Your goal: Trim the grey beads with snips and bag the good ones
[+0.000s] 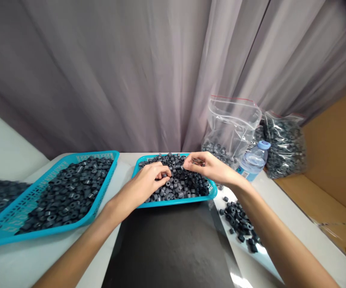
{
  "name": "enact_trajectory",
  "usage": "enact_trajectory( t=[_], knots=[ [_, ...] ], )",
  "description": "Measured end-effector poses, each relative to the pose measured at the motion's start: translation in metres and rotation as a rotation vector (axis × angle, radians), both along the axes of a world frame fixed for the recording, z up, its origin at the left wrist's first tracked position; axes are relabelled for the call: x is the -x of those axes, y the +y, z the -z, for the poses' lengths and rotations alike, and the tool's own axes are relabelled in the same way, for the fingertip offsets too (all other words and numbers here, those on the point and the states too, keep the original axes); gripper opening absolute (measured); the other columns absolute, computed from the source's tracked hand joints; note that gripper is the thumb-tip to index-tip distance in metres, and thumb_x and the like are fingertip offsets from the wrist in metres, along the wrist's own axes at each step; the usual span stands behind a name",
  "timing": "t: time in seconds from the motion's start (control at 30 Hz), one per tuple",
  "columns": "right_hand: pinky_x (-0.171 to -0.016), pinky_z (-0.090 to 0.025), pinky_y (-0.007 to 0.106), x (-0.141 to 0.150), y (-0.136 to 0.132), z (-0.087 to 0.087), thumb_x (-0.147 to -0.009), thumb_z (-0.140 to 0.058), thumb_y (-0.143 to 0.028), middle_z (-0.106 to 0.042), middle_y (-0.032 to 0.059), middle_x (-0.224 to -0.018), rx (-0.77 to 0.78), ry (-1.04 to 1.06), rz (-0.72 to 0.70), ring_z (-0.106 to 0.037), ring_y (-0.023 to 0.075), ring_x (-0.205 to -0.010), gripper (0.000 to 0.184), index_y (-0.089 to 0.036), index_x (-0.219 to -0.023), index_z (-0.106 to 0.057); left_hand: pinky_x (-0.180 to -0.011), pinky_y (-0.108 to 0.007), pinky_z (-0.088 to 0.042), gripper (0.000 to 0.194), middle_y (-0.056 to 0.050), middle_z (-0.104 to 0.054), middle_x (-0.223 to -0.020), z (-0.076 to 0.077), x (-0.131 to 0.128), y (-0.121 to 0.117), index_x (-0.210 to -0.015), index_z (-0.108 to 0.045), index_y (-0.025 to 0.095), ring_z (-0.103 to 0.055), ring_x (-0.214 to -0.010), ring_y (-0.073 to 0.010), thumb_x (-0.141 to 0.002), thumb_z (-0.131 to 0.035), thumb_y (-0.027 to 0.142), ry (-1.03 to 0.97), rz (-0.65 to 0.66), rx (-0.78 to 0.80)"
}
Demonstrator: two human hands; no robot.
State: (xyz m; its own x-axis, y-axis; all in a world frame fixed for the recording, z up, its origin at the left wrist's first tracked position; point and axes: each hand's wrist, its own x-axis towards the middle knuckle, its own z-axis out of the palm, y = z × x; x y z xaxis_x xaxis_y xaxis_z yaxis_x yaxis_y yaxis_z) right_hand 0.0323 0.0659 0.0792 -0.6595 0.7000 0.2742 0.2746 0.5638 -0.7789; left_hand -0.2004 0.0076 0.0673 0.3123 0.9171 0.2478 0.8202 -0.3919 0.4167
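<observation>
A small teal tray [175, 202] in front of me is heaped with dark grey ring-shaped parts [181, 186]. My left hand [149, 182] rests on the heap with its fingers curled, pinching one ring. My right hand [207, 166] hovers over the tray's far right corner, its fingers closed round a few rings. Both forearms reach in from the bottom of the view.
A bigger teal tray [107, 176] of rings lies at the left. A black mat [170, 244] covers the table before me. Loose rings [240, 226] lie on plastic at the right. Two clear bags [229, 128] [283, 146], a water bottle [253, 160], a cardboard box [331, 176] and a curtain stand behind.
</observation>
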Motion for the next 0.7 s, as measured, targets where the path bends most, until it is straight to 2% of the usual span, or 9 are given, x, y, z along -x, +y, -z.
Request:
enact_trajectory(
  t=[0.13, 0.27, 0.4, 0.5, 0.6, 0.7],
  knots=[
    [-0.054, -0.029, 0.024, -0.013, -0.005, -0.016, -0.087, -0.063, -0.055, -0.052, -0.0028, -0.074, 0.175, 0.125, -0.041, -0.038, 0.0088, -0.060, 0.038, -0.018, -0.089, -0.061, -0.073, -0.029, -0.041, 0.017, 0.000, -0.056, -0.083, 0.000, 0.004, -0.002, -0.081, -0.068, 0.022, -0.054, -0.076, -0.0164, -0.091, -0.056, 0.028, 0.014, 0.000, 0.005],
    [-0.048, -0.018, 0.024, -0.022, -0.002, -0.019, -0.080, -0.071, -0.056, -0.045, -0.0046, -0.067, 0.318, 0.180, -0.034, -0.028, 0.0074, -0.055, 0.041, -0.017, -0.088, -0.061, -0.071, -0.029, -0.040, 0.019, 0.001, -0.052, -0.081, -0.002, 0.008, -0.004, -0.080, -0.062, 0.022, -0.051, -0.072, -0.0159, -0.093, -0.050, 0.029, 0.014, -0.017, 0.018],
    [-0.047, -0.016, 0.024, -0.024, 0.003, -0.014, -0.078, -0.072, -0.057, -0.042, -0.0062, -0.062, 0.352, 0.211, -0.037, -0.026, 0.0068, -0.053, 0.043, -0.016, -0.087, -0.061, -0.075, -0.030, -0.040, 0.021, 0.000, -0.054, -0.086, -0.012, 0.006, -0.010, -0.085, -0.057, 0.022, -0.052, -0.080, -0.0180, -0.097, -0.041, 0.030, -0.055, -0.039, 0.059],
    [-0.046, -0.016, 0.024, -0.024, 0.005, -0.010, -0.078, -0.072, -0.057, -0.039, -0.0070, -0.061, 0.360, 0.213, -0.046, -0.027, 0.0066, -0.052, 0.043, -0.016, -0.087, -0.061, -0.076, -0.032, -0.041, 0.020, 0.001, -0.055, -0.085, -0.019, 0.003, -0.013, -0.087, -0.053, 0.023, -0.052, -0.083, -0.0190, -0.097, -0.041, 0.035, -0.148, -0.081, 0.119],
    [-0.046, -0.016, 0.024, -0.024, 0.005, -0.009, -0.078, -0.072, -0.057, -0.038, -0.0077, -0.060, 0.373, 0.211, -0.053, -0.025, 0.0065, -0.052, 0.043, -0.017, -0.087, -0.061, -0.071, -0.030, -0.041, 0.022, 0.003, -0.053, -0.080, -0.020, 0.004, -0.011, -0.089, -0.052, 0.023, -0.051, -0.076, -0.0175, -0.095, -0.044, 0.043, -0.245, -0.130, 0.230],
    [-0.046, -0.016, 0.024, -0.023, 0.003, -0.008, -0.077, -0.073, -0.057, -0.037, -0.0082, -0.059, 0.382, 0.201, -0.047, -0.024, 0.0065, -0.051, 0.043, -0.017, -0.087, -0.061, -0.075, -0.031, -0.042, 0.023, 0.003, -0.053, -0.079, -0.016, 0.007, -0.007, -0.092, -0.053, 0.023, -0.053, -0.076, -0.0167, -0.093, -0.050, 0.045, -0.387, -0.095, 0.311]
  ],
)
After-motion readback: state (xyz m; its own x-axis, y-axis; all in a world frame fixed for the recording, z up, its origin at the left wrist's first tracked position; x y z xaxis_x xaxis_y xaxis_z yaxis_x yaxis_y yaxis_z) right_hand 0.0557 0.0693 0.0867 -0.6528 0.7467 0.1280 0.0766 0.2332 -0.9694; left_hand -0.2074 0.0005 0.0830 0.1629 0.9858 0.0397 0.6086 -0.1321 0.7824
